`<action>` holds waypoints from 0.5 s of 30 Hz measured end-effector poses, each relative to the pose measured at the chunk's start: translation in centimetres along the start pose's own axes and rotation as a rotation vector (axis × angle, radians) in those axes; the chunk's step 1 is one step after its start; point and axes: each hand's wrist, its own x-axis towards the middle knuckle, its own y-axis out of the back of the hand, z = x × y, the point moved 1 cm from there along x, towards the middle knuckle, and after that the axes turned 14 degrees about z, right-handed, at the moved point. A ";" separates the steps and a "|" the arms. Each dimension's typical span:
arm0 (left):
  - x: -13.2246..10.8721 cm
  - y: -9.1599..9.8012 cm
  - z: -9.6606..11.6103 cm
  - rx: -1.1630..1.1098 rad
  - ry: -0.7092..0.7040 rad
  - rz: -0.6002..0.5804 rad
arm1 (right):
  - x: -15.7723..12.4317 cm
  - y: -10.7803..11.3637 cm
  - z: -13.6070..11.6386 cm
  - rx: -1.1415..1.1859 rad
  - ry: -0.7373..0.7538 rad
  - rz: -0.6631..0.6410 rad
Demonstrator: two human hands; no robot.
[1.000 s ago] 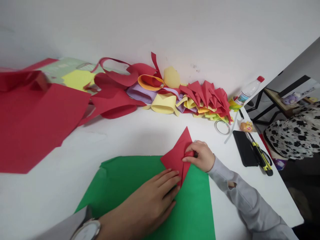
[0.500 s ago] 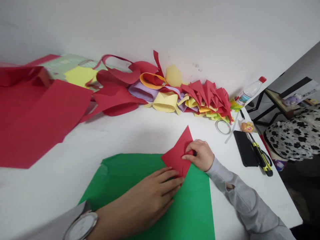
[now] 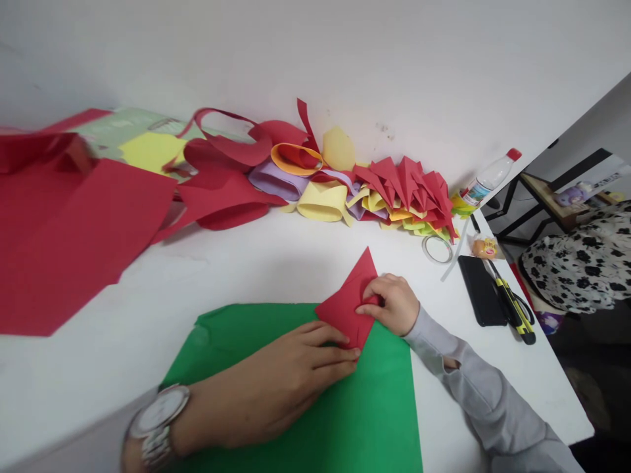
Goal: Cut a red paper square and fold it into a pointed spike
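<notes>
A small piece of red paper (image 3: pixel 351 303) with visible crease lines lies across the far edge of a green sheet (image 3: pixel 374 401). My left hand (image 3: pixel 283 378), a watch on its wrist, stretches its fingers flat over the red paper's near corner. At the right edge of that paper, my right hand (image 3: pixel 394 305) has thumb and forefinger closed in a pinch on it. Both hands rest low over the work surface. The paper under my left fingers is hidden.
Large red paper sheets (image 3: pixel 98 230) lie left. Curled and folded coloured papers (image 3: pixel 323 200) line the wall. At right are a tape roll (image 3: pixel 437 249), bottle (image 3: pixel 493 177), black phone (image 3: pixel 480 289), yellow-black scissors (image 3: pixel 515 309) and a wrapped snack (image 3: pixel 484 247). Floral fabric (image 3: pixel 576 256) shows beyond the table (image 3: pixel 276 263).
My left wrist has turned a little, showing more of the watch and its band. Both hands stay on the red paper. The whole view has shifted slightly.
</notes>
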 end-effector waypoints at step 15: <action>0.2 -1.3 0.4 0.090 0.027 0.040 | 0.3 0.3 0.5 0.334 -0.262 0.041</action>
